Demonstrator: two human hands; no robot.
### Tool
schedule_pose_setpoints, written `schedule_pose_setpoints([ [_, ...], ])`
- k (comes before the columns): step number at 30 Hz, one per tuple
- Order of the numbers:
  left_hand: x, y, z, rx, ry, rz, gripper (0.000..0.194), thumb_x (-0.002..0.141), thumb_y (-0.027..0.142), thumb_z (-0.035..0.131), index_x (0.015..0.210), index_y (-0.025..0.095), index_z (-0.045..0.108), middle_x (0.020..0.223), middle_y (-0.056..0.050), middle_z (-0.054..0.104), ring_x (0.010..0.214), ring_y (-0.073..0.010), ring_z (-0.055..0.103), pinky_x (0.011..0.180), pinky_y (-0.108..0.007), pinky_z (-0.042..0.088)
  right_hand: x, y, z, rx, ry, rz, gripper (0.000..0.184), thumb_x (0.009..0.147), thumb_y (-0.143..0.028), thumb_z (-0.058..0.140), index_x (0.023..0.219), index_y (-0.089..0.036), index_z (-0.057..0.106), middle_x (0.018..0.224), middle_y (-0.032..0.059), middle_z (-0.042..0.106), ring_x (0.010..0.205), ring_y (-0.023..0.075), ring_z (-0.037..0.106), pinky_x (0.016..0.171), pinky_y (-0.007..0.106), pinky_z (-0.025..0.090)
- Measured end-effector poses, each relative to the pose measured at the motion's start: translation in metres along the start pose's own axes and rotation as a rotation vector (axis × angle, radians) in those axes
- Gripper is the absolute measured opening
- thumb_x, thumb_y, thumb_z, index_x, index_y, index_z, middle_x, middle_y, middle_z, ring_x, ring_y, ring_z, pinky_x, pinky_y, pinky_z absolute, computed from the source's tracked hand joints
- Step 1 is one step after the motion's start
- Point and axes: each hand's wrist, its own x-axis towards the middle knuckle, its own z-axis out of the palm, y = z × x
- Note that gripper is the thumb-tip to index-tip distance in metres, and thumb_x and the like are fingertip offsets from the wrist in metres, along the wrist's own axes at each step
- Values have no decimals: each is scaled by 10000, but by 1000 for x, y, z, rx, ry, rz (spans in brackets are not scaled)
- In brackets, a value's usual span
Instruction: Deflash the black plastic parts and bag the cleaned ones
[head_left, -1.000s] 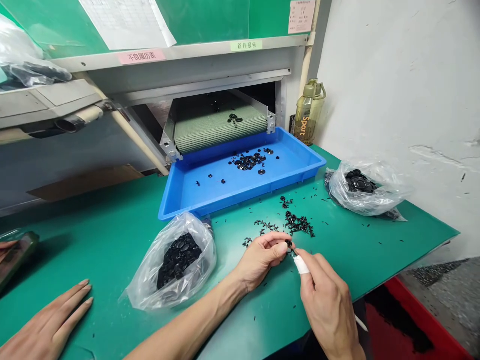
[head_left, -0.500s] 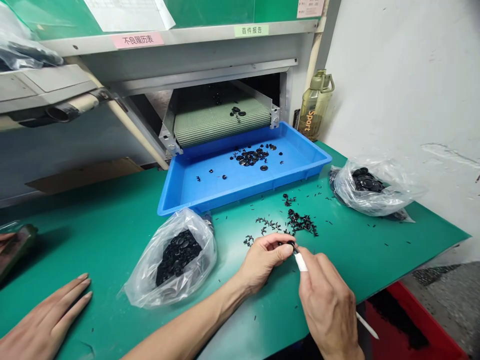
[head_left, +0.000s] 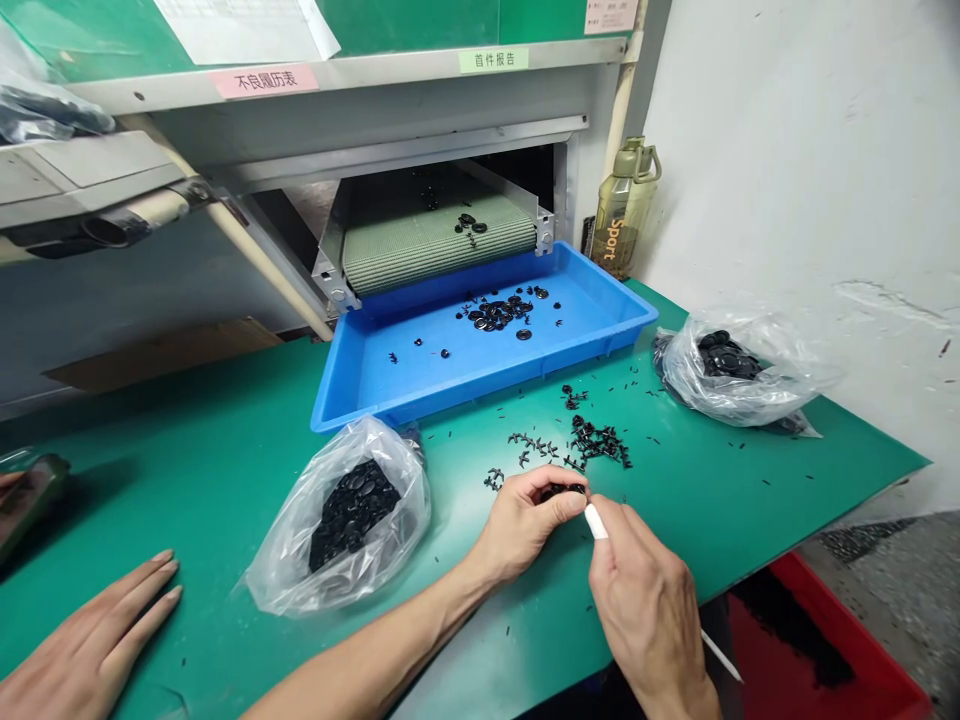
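My left hand (head_left: 529, 520) is closed, pinching a small black plastic part (head_left: 564, 491) between thumb and fingers just above the bench. My right hand (head_left: 651, 590) is closed around a slim pen-like tool (head_left: 597, 521) with a white wrapped grip; its thin pale end sticks out below the hand. The tool's tip meets the part at my left fingertips, where the fingers hide it. Just beyond my hands lies a loose pile of small black pronged pieces (head_left: 598, 441). Left of my forearm sits an open clear bag of black parts (head_left: 358, 515).
A blue tray (head_left: 480, 385) with scattered black parts stands under a green conveyor belt (head_left: 442, 250). Another clear bag (head_left: 731, 365) lies right, near a bottle (head_left: 624, 210). A co-worker's hand (head_left: 101, 640) rests at left. A red bin (head_left: 832, 640) stands below the bench edge.
The right hand and its tool have shifted slightly, and the left fingers now cover the part a little differently. The whole view has moved slightly; the tray, bags and co-worker's hand stay put.
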Motion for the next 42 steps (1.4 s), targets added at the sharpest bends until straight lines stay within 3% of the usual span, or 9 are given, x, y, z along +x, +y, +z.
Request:
schedule_pose_setpoints([
  [5,2,3,-3,105,-45,45,203,787,339,703,900,172,723,874,-46,669,813,-162,565,761,-268,422,14,7,-5,280,-218,163,311,861,-175,360,862,-218,668,581,-10,598,470,129,486,468,227,338],
  [11,5,4,-4,302,-49,22,240,846,359,621,995,185,693,916,-36,648,831,-153,534,762,-253,395,21,23,-3,331,-372,255,298,879,-244,356,799,-227,643,535,-34,541,442,119,410,430,222,288],
  [15,8,10,-4,87,3,-110,313,839,383,612,1081,184,625,856,-17,581,619,-89,413,531,-208,282,18,42,-3,228,-212,310,312,887,-276,377,906,-220,683,571,-4,592,464,136,460,473,228,332],
  [19,21,24,4,-122,-35,-160,230,825,387,602,875,166,561,884,-35,553,639,-94,413,491,-204,217,15,54,-1,128,-58,349,319,898,-297,397,927,-196,698,605,32,637,485,154,505,486,242,337],
  [23,47,30,16,412,-101,-14,376,899,493,459,706,172,500,663,15,451,585,-107,346,534,-229,245,14,55,1,125,-34,333,314,918,-306,402,910,-199,697,651,47,668,533,166,559,522,251,347],
  [26,67,28,21,894,-179,255,238,935,360,418,821,209,560,685,15,488,609,-129,358,592,-251,259,13,54,1,148,-45,327,306,924,-300,401,920,-202,691,694,50,684,571,170,582,547,253,358],
  [28,78,27,22,1077,-283,353,176,922,286,432,852,229,584,697,1,501,601,-141,357,583,-264,240,12,54,1,165,-42,324,310,926,-293,394,923,-199,689,717,57,691,592,175,592,552,255,359],
  [34,90,33,22,1234,-481,464,62,860,219,552,807,241,575,640,14,478,523,-128,355,515,-255,214,12,54,1,178,-29,330,308,922,-265,389,934,-187,688,744,67,700,639,184,614,576,257,364],
  [42,88,33,24,1232,-484,371,86,844,216,560,826,248,638,715,-21,593,590,-157,452,545,-258,238,9,54,4,153,-35,321,300,911,-247,389,937,-189,682,778,60,703,656,172,617,570,245,361],
])
